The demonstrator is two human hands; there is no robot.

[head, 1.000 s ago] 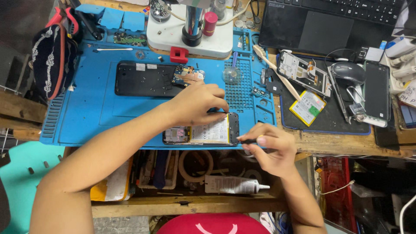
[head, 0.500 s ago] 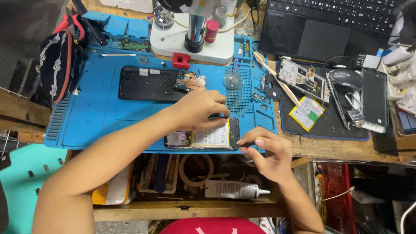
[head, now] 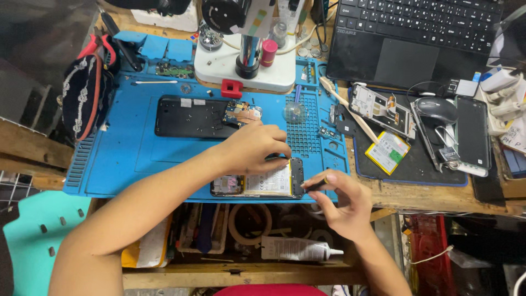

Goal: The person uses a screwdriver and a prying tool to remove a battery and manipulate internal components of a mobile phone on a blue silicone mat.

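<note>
There is one view only, from a camera worn on the person's head. It looks steeply down and slightly forward over the table (head: 416, 196), close enough that both forearms enter from the bottom edge and the hands sit just below the middle of the frame. The blue work mat (head: 126, 159) fills the left and centre, the laptop (head: 416, 38) lies at the top right (its far edge cut off), and the shelf under the table shows along the bottom.
</note>
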